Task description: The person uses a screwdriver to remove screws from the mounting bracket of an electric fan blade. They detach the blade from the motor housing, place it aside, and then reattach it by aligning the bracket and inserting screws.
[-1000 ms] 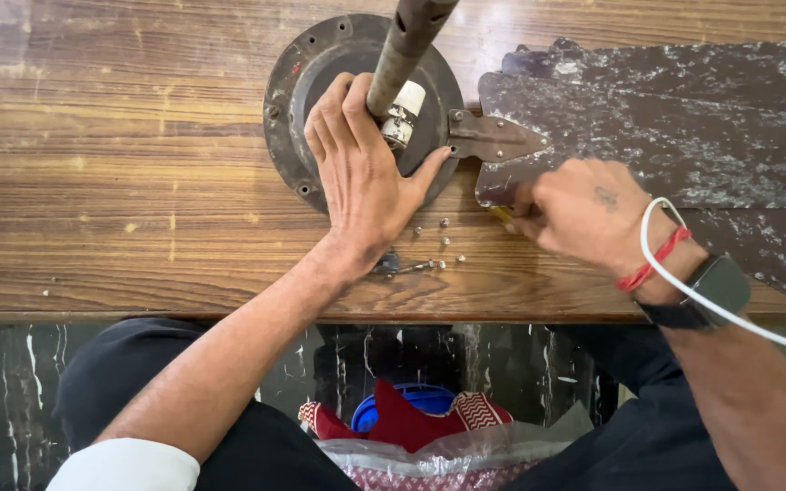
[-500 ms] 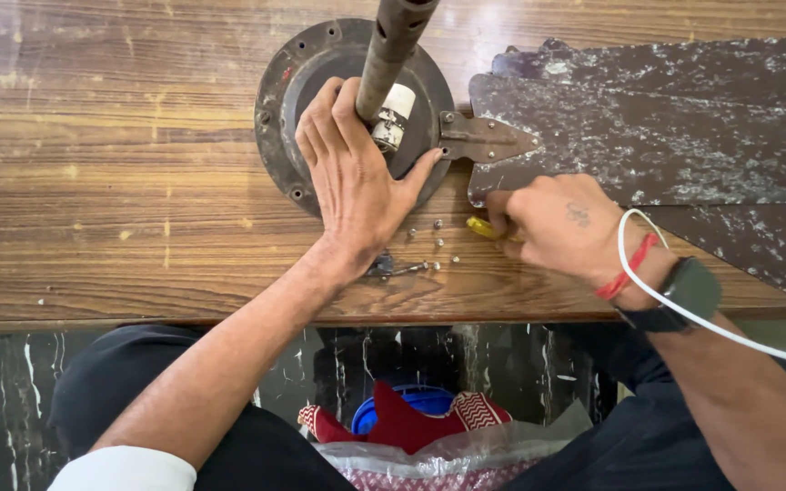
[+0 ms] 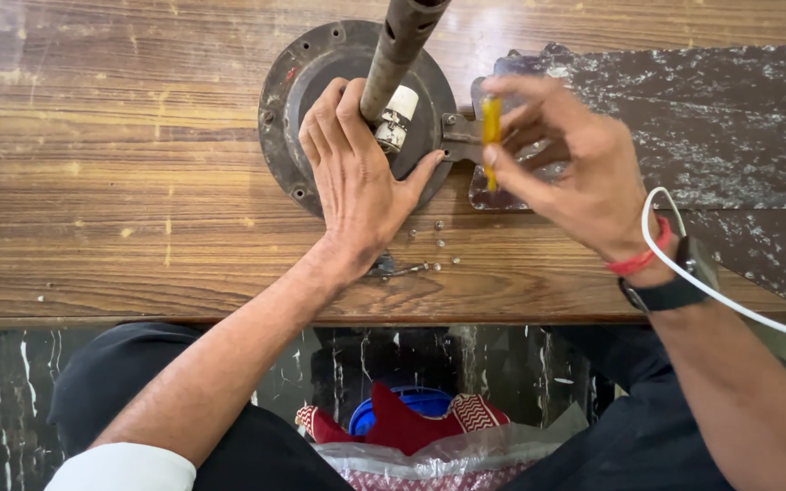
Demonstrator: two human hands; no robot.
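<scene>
A dark round ceiling-fan motor housing (image 3: 288, 100) lies on the wooden table (image 3: 111, 182), with a rusty rod (image 3: 398, 50) rising from its middle toward me. My left hand (image 3: 352, 177) presses flat on the housing beside the rod and a white fitting (image 3: 398, 114). A brown metal bracket (image 3: 459, 135) joins the housing to a dusty dark fan blade (image 3: 684, 118). My right hand (image 3: 566, 164) is raised over the bracket and holds a yellow-handled screwdriver (image 3: 491, 136) upright in its fingers.
Several small loose screws (image 3: 438, 244) lie on the table near my left wrist. A white cable (image 3: 711, 282) loops past my right wrist, which wears a red thread and a dark watch. Below the table edge a plastic bag (image 3: 429, 445) holds red cloth and a blue lid.
My right hand picked the yellow screwdriver up off the table near the screws and lifted it above the bracket. My left hand stayed on the housing.
</scene>
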